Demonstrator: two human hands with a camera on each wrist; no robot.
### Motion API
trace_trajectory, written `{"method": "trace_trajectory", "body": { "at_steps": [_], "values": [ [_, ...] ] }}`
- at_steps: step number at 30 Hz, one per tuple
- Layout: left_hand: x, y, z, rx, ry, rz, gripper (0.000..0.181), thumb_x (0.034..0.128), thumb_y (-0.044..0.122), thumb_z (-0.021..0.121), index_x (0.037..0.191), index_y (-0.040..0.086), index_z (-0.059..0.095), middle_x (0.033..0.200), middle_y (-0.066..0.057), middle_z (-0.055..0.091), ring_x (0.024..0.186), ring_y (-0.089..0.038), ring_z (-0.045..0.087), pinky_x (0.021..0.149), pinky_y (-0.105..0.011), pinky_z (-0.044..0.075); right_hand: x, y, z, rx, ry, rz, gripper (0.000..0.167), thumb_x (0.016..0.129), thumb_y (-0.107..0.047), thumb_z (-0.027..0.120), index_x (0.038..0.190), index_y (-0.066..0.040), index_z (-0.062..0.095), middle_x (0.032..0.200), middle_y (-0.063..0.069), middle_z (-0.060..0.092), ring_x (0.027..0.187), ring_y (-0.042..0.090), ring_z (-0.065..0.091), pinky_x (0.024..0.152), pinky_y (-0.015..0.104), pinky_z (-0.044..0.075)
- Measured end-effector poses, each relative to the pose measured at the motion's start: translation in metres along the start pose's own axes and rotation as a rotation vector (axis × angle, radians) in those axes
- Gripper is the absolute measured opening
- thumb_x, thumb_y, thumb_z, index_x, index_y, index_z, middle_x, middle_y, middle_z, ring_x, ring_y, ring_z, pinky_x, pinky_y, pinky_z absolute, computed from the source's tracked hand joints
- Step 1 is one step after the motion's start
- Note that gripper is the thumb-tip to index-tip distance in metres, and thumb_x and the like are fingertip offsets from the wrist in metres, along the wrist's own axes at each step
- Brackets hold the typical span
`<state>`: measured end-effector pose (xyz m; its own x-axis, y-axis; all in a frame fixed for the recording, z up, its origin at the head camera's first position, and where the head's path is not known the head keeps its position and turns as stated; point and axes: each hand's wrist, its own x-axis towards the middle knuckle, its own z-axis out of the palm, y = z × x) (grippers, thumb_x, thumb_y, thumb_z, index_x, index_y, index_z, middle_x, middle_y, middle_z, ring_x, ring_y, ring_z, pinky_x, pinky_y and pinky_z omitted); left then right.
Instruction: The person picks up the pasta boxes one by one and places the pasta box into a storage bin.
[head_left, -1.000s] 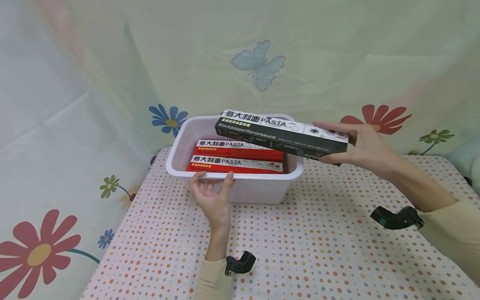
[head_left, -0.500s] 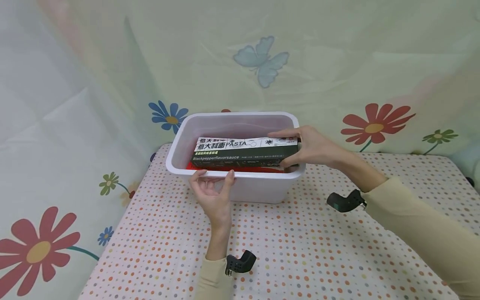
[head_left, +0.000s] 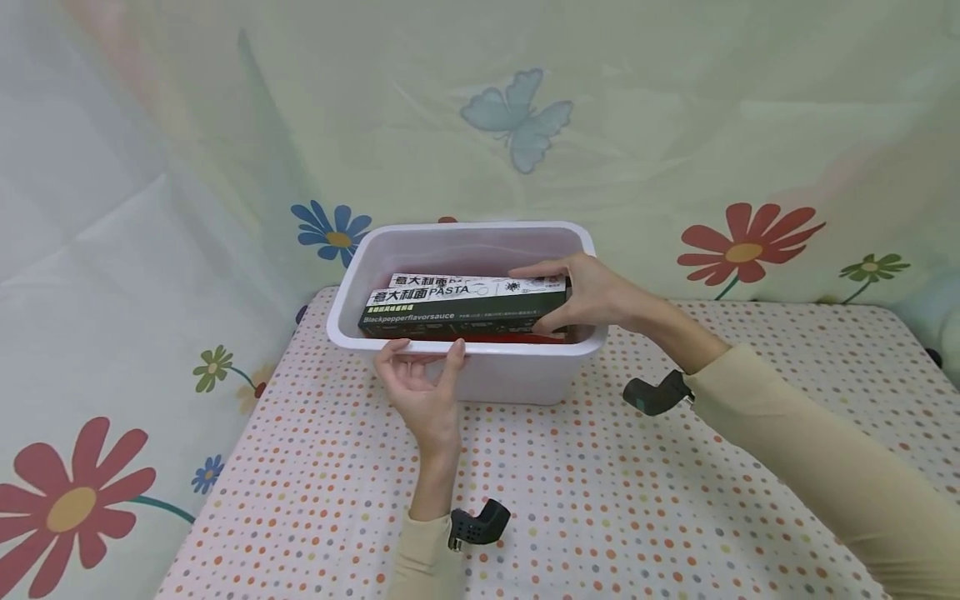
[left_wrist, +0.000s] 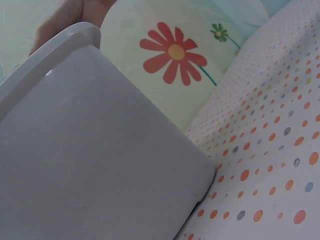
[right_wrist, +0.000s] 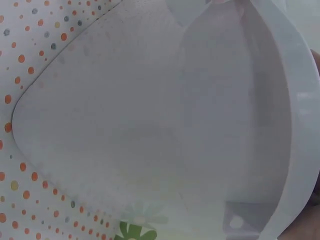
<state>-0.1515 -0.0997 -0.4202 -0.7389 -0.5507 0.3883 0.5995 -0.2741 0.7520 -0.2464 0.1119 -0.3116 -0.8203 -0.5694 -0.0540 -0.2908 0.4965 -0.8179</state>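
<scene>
A white plastic tub (head_left: 517, 379) stands on the table. My left hand (head_left: 423, 404) grips its front rim, with the thumb and fingertips at the edge. Inside the tub, my right hand (head_left: 596, 292) holds the right end of a black pepper sauce pasta box (head_left: 465, 310) between thumb and fingers. That box lies lengthwise over red pasta boxes; a red strip (head_left: 502, 339) shows below it, and one white top (head_left: 420, 281) peeks out behind. Both wrist views mostly show the tub's outer wall (left_wrist: 100, 135), hiding the boxes.
A dotted cloth (head_left: 570, 500) covers the table. Behind rises a pale backdrop (head_left: 637, 167) printed with flowers and a butterfly, close to the tub's far side. Black wrist mounts (head_left: 480, 523) sit on both sleeves.
My right hand has brought the black pasta box down and leftward from above the tub's right side onto the red boxes. My left hand has stayed at the front rim.
</scene>
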Motion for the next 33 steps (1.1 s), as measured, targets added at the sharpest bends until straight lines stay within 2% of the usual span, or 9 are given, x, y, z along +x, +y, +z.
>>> {"method": "trace_trajectory", "body": {
  "at_steps": [1, 4, 6, 9, 11, 16, 20, 23, 33],
  "values": [
    [0.0, 0.0, 0.0, -0.001, -0.002, 0.001, 0.074, 0.0813, -0.011, 0.081, 0.134, -0.013, 0.029, 0.123, -0.039, 0.044, 0.092, -0.021, 0.063, 0.076, -0.045, 0.068, 0.0, 0.0, 0.0, -0.007, 0.004, -0.002, 0.075, 0.076, -0.005, 0.089, 0.146, -0.013, 0.063, 0.116, 0.015, 0.073, 0.06, 0.033, 0.068, 0.058, 0.032, 0.061],
    [0.0, 0.0, 0.0, 0.001, -0.003, 0.004, 0.073, 0.0814, -0.01, 0.081, 0.133, -0.013, 0.03, 0.122, -0.038, 0.046, 0.091, -0.021, 0.063, 0.077, -0.045, 0.068, 0.002, 0.001, -0.001, -0.053, 0.017, -0.03, 0.074, 0.075, -0.007, 0.09, 0.144, -0.012, 0.064, 0.126, 0.015, 0.072, 0.078, 0.028, 0.068, 0.07, 0.028, 0.058],
    [0.0, 0.001, 0.001, 0.0, -0.002, 0.002, 0.073, 0.0812, -0.01, 0.081, 0.133, -0.012, 0.03, 0.122, -0.036, 0.047, 0.091, -0.021, 0.063, 0.077, -0.045, 0.068, 0.003, 0.0, -0.002, -0.061, 0.017, -0.037, 0.075, 0.074, -0.007, 0.091, 0.144, -0.011, 0.064, 0.145, 0.012, 0.062, 0.079, 0.029, 0.067, 0.075, 0.028, 0.057],
    [0.0, 0.001, 0.001, -0.004, -0.001, 0.006, 0.072, 0.0806, -0.011, 0.082, 0.132, -0.011, 0.031, 0.12, -0.035, 0.048, 0.091, -0.021, 0.063, 0.077, -0.045, 0.068, 0.004, 0.0, -0.003, -0.062, 0.0, -0.025, 0.076, 0.075, -0.008, 0.092, 0.145, -0.012, 0.063, 0.149, 0.012, 0.059, 0.075, 0.033, 0.068, 0.078, 0.03, 0.057],
    [0.0, 0.002, 0.001, -0.002, 0.001, 0.01, 0.071, 0.0806, -0.011, 0.081, 0.131, -0.011, 0.032, 0.119, -0.033, 0.049, 0.091, -0.022, 0.063, 0.077, -0.046, 0.068, 0.004, 0.0, -0.004, -0.073, -0.006, -0.023, 0.076, 0.075, -0.009, 0.092, 0.145, -0.012, 0.063, 0.149, 0.013, 0.059, 0.08, 0.034, 0.069, 0.083, 0.034, 0.058],
    [0.001, 0.002, 0.002, -0.008, 0.009, 0.012, 0.071, 0.0798, -0.012, 0.082, 0.131, -0.011, 0.033, 0.116, -0.031, 0.05, 0.09, -0.022, 0.064, 0.076, -0.046, 0.068, 0.007, 0.002, -0.004, -0.086, -0.015, -0.064, 0.075, 0.077, -0.009, 0.092, 0.145, -0.006, 0.061, 0.151, 0.015, 0.057, 0.125, 0.026, 0.057, 0.107, 0.045, 0.052],
    [0.001, 0.002, 0.002, -0.012, 0.008, 0.007, 0.072, 0.0797, -0.012, 0.082, 0.131, -0.012, 0.032, 0.118, -0.034, 0.049, 0.09, -0.021, 0.064, 0.077, -0.046, 0.068, 0.007, 0.004, -0.004, 0.009, -0.016, -0.093, 0.073, 0.081, -0.002, 0.087, 0.147, 0.003, 0.055, 0.152, 0.018, 0.055, 0.14, 0.033, 0.053, 0.121, 0.052, 0.042],
    [0.002, 0.002, 0.0, -0.014, 0.008, 0.005, 0.072, 0.0801, -0.013, 0.081, 0.132, -0.012, 0.031, 0.121, -0.036, 0.047, 0.091, -0.021, 0.063, 0.078, -0.046, 0.068, 0.005, 0.004, -0.003, 0.07, -0.004, -0.109, 0.073, 0.083, -0.001, 0.085, 0.149, 0.004, 0.052, 0.152, 0.019, 0.055, 0.143, 0.033, 0.05, 0.124, 0.053, 0.037],
    [0.01, 0.005, -0.006, -0.019, 0.014, -0.001, 0.07, 0.0805, -0.015, 0.08, 0.132, -0.01, 0.033, 0.122, -0.038, 0.045, 0.092, -0.022, 0.064, 0.079, -0.047, 0.068, -0.023, -0.007, -0.005, 0.161, 0.073, -0.095, 0.07, 0.089, -0.01, 0.084, 0.152, -0.01, 0.054, 0.153, 0.008, 0.056, 0.148, 0.023, 0.045, 0.126, 0.054, 0.034]
  ]
}}
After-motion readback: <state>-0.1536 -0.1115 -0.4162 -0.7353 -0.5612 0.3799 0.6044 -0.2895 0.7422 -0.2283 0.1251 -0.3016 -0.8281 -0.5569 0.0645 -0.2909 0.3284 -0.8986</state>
